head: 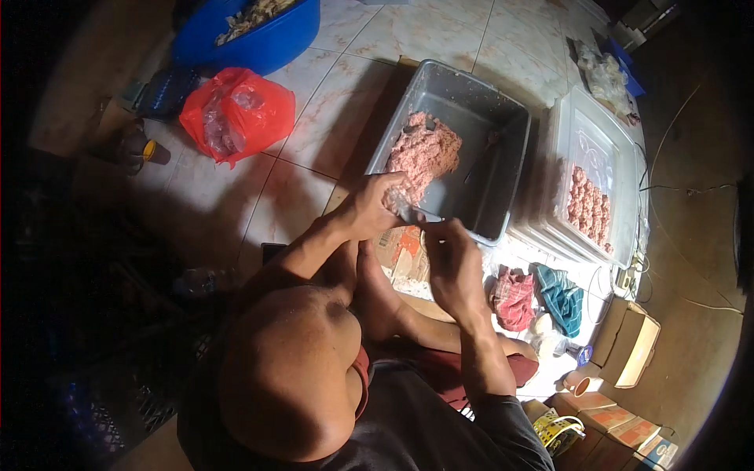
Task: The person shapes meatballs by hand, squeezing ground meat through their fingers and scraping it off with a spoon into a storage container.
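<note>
My left hand (377, 197) is curled around a small pale wad that looks like meat paste, at the near left corner of a grey plastic tub (500, 106). My right hand (455, 265) grips a shiny grey utensil (431, 217), probably a spoon, whose end meets the left hand. Fingers hide much of both. Inside the tub, a mound of pink ground meat (421, 150) lies along the left side. A dark thin utensil (480, 154) rests on the bare tub floor. Right of the tub, stacked clear plastic trays (562, 126) hold rows of shaped meat pieces (588, 206) on top.
Cardboard (392, 247) lies under the tub. A red plastic bag (238, 115) and a blue basin (283, 41) stand left on the tiles. Red cloth (512, 299), teal cloth (559, 300), an open carton (627, 344) and a yellow basket (556, 433) are at right. My bent legs are close in front.
</note>
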A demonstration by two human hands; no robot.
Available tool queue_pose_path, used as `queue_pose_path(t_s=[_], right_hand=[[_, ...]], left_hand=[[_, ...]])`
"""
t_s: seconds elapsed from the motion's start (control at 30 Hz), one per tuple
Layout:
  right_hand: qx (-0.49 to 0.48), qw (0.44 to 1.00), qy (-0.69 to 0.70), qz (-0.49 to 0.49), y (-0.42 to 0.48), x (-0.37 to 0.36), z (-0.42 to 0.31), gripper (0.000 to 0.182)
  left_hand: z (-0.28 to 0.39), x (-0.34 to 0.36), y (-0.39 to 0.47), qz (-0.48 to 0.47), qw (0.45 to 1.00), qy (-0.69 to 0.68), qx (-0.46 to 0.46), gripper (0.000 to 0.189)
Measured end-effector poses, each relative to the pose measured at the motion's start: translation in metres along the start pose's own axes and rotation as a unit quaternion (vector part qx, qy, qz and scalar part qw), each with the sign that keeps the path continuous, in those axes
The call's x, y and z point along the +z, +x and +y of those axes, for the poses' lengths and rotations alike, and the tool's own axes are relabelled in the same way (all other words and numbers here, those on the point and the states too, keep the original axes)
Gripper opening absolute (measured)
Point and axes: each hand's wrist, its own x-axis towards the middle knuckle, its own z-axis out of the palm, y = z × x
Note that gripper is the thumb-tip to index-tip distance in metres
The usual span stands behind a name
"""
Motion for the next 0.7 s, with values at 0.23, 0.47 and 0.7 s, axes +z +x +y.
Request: queue_pose_path(t_s=[0.23,0.47,0.7], right_hand=[[-0.029,0.999,-0.036,-0.008,0.001,-0.003,-0.009,0.005],[0.013,0.998,-0.034,0.05,0.009,-0.008,-0.012,0.006],[0.044,0.998,0.003,0.04,0.002,-0.015,-0.025,0.004]], left_hand=[[0.036,-0.015,0.01,-0.092,0.991,0.043,0.084,0.037],[0.041,-0.006,0.012,-0.039,0.993,0.091,-0.056,0.03],[0.022,-0.015,0.005,-0.03,0.996,0.062,0.057,0.05]])
